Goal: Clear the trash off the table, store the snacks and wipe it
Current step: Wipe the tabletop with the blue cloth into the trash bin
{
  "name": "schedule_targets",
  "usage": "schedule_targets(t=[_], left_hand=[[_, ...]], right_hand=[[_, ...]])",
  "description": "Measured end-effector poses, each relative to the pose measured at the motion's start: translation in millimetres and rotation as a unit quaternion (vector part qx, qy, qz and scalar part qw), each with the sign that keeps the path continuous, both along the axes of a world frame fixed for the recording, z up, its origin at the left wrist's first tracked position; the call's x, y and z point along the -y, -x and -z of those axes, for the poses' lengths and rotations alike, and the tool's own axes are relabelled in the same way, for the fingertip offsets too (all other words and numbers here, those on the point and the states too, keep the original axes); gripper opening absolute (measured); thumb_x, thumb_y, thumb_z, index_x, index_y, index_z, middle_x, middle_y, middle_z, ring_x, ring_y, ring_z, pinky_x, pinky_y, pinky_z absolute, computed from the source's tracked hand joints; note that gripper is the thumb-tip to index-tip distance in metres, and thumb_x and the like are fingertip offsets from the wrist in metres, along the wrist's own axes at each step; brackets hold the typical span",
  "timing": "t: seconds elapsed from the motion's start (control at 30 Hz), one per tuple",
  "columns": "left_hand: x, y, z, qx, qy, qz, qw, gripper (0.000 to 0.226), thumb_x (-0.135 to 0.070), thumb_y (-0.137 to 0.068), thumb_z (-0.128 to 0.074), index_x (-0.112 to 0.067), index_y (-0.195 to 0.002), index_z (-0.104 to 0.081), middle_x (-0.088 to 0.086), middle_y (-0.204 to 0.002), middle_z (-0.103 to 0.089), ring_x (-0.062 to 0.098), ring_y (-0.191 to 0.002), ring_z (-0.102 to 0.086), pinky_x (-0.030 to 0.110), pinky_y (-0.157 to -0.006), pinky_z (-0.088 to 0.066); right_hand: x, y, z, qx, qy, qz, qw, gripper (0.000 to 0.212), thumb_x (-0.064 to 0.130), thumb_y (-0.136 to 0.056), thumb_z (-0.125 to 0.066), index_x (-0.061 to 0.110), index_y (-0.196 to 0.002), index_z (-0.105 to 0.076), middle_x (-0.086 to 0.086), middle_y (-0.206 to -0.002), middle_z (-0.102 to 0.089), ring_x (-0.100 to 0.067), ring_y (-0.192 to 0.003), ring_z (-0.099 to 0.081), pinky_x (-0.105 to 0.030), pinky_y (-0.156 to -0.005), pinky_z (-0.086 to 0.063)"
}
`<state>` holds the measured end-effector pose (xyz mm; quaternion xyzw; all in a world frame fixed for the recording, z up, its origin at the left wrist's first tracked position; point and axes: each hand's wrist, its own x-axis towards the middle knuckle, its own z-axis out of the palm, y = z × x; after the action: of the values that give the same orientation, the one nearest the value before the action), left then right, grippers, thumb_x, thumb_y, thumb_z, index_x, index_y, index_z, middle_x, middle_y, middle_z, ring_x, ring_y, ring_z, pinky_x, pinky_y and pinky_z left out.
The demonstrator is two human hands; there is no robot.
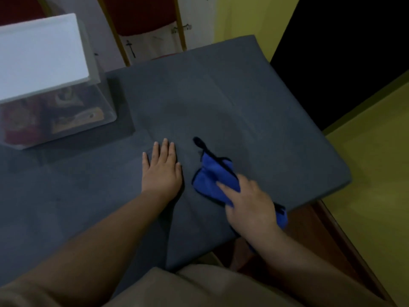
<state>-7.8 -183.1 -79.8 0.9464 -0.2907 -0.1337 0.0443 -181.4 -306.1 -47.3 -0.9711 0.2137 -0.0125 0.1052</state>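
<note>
A blue cloth with dark trim lies on the grey table near its front right corner. My right hand rests on top of the cloth with fingers laid forward, pressing it to the surface; part of the cloth sticks out behind my wrist. My left hand lies flat on the table just left of the cloth, fingers straight and together, holding nothing. A clear plastic box with a white lid stands at the table's left, with snack packets showing through its wall.
The table's right edge and front right corner lie close to my right hand, with a yellow floor beyond. A red chair stands behind the table's far edge.
</note>
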Motion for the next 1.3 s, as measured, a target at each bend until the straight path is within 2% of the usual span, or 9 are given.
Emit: schedule_targets(t=[0.13,0.27,0.4,0.67,0.8,0.93,1.07,1.17,1.3], left_hand=[[4,3,2,0.006,0.006,0.006,1.000,0.057,-0.034,-0.100,-0.018,-0.015,-0.151,-0.002,0.002,-0.160,0.003,0.021,-0.147,0.008,0.044,-0.117,0.007],[2,1,2,0.004,-0.004,0.013,1.000,0.058,-0.037,-0.100,-0.017,-0.016,-0.151,0.000,0.002,-0.160,0.005,0.020,-0.146,0.009,0.044,-0.117,0.007],[-6,4,-1,-0.006,-0.002,0.025,1.000,0.060,-0.040,-0.099,-0.018,-0.016,-0.151,0.001,0.001,-0.160,0.006,0.017,-0.146,0.010,0.041,-0.118,0.008],[-84,-10,-6,-0.022,-0.016,-0.028,0.999,0.059,-0.039,-0.100,-0.015,-0.017,-0.150,0.005,-0.002,-0.159,0.011,0.015,-0.146,0.013,0.041,-0.117,0.009],[-143,-21,-9,-0.023,-0.016,-0.082,0.996,0.059,-0.037,-0.100,-0.018,-0.017,-0.151,0.003,-0.003,-0.159,0.009,0.014,-0.146,0.011,0.041,-0.118,0.007],[-194,-21,-9,-0.028,-0.012,-0.110,0.993,0.059,-0.038,-0.100,-0.017,-0.018,-0.150,0.005,-0.003,-0.159,0.010,0.014,-0.146,0.012,0.041,-0.118,0.008],[-240,-16,-9,-0.028,-0.014,-0.120,0.992,0.060,-0.040,-0.099,-0.017,-0.018,-0.150,0.006,-0.003,-0.159,0.011,0.014,-0.145,0.013,0.041,-0.118,0.008],[-269,-13,-9,-0.033,-0.014,-0.121,0.992,0.061,-0.041,-0.099,-0.017,-0.018,-0.150,0.006,-0.003,-0.159,0.012,0.013,-0.145,0.015,0.040,-0.118,0.009],[-298,-10,-9,-0.032,-0.021,-0.121,0.992,0.062,-0.042,-0.099,-0.017,-0.017,-0.150,0.008,-0.002,-0.158,0.014,0.014,-0.145,0.016,0.040,-0.117,0.009]], right_hand=[[74,56,8,0.002,0.024,0.151,0.988,0.050,0.014,-0.064,-0.072,0.022,-0.114,-0.069,-0.020,-0.095,-0.059,-0.041,-0.074,-0.059,-0.040,-0.058,-0.052],[166,75,8,-0.034,0.066,0.316,0.946,0.045,0.022,-0.087,-0.038,0.022,-0.130,-0.053,-0.022,-0.116,-0.049,-0.041,-0.103,-0.052,-0.043,-0.087,-0.047],[190,38,-2,-0.072,0.049,0.421,0.903,0.039,0.016,-0.088,-0.044,0.016,-0.127,-0.052,-0.024,-0.127,-0.043,-0.043,-0.113,-0.047,-0.043,-0.092,-0.042],[-4,-106,-8,-0.055,0.013,0.076,0.995,0.038,0.023,-0.090,-0.044,0.030,-0.128,-0.049,-0.012,-0.121,-0.043,-0.033,-0.108,-0.048,-0.038,-0.082,-0.045],[-107,-86,-11,-0.057,-0.005,-0.134,0.989,0.048,0.021,-0.073,-0.066,0.027,-0.120,-0.059,-0.008,-0.103,-0.055,-0.029,-0.083,-0.056,-0.033,-0.057,-0.041],[-112,-26,-3,-0.088,0.006,-0.192,0.977,0.060,0.022,-0.049,-0.076,0.033,-0.107,-0.069,-0.007,-0.091,-0.065,-0.028,-0.061,-0.061,-0.032,-0.041,-0.046],[-66,-1,-8,-0.079,0.017,-0.001,0.997,0.052,0.012,-0.065,-0.074,0.027,-0.115,-0.069,-0.019,-0.098,-0.060,-0.040,-0.076,-0.061,-0.041,-0.056,-0.055],[-41,-33,-21,-0.056,0.016,0.154,0.986,0.031,0.014,-0.088,-0.050,0.019,-0.115,-0.062,-0.012,-0.088,-0.045,-0.032,-0.073,-0.046,-0.035,-0.060,-0.043],[-48,-101,-23,-0.069,0.006,0.235,0.970,0.026,0.013,-0.090,-0.040,0.013,-0.108,-0.059,-0.013,-0.094,-0.041,-0.033,-0.082,-0.045,-0.037,-0.070,-0.042]])
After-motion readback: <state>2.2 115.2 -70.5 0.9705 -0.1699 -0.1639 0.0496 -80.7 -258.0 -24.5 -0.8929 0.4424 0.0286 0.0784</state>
